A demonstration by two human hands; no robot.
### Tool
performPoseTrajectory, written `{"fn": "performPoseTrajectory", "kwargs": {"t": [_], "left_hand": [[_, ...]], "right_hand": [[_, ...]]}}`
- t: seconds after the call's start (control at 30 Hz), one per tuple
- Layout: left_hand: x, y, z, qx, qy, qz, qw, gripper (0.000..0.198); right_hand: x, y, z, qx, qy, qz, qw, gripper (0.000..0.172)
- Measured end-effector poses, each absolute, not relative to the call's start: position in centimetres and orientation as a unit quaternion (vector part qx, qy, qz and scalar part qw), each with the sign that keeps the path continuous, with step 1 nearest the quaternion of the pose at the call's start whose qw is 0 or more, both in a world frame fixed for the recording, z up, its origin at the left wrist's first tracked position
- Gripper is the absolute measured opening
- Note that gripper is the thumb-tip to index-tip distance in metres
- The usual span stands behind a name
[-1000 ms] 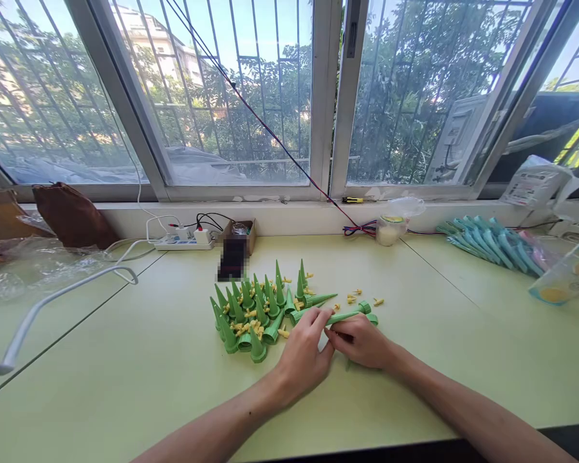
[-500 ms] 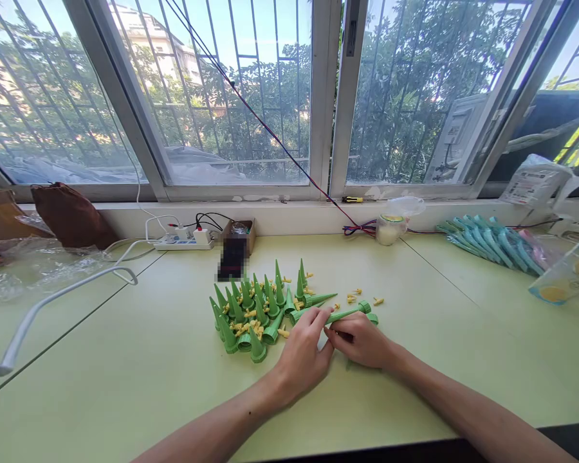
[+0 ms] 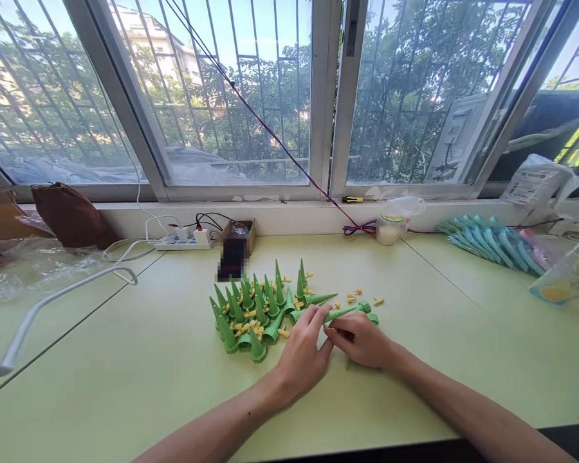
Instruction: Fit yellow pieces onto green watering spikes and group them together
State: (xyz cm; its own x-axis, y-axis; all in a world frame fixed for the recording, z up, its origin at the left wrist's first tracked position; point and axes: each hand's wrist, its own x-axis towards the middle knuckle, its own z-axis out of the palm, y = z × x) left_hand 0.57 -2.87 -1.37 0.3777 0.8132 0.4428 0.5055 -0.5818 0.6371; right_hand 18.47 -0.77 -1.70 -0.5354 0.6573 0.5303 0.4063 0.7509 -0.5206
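My left hand and my right hand meet over the table, fingertips almost together. The right thumb and index finger pinch a small yellow plastic piece, partly hidden. My left hand is closed, its fingers bent toward the right hand; what it grips is hidden. Just beyond the hands lies a green cone with a ribbed cap end. To the left is a cluster of green plastic cones, many upright on their wide ends, some lying down. Small yellow pieces are scattered among them.
Loose yellow pieces lie beyond my hands. A power strip, a small cardboard box and a jar stand along the window side. Teal packets lie at the right. A white bent tube crosses the left.
Both hands stay in almost the same place. The right fingers shift slightly, and a yellow piece now shows at their tips.
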Motion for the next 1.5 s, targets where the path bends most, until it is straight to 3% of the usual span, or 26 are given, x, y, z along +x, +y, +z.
{"fn": "performPoseTrajectory", "kwargs": {"t": [0.57, 1.03, 1.5], "left_hand": [[0.8, -3.0, -0.8, 0.775, 0.406, 0.409, 0.258, 0.051], [0.8, -2.9, -0.5, 0.772, 0.422, 0.420, 0.221, 0.037], [0.4, -2.5, -0.9, 0.793, 0.419, 0.390, 0.210, 0.044]], "right_hand": [[18.8, -0.2, -2.0, -0.351, -0.822, 0.149, 0.423, 0.043], [18.9, -0.2, -1.4, -0.367, -0.797, 0.154, 0.453, 0.043], [19.2, -0.1, -1.6, -0.373, -0.792, 0.165, 0.455, 0.039]]}}
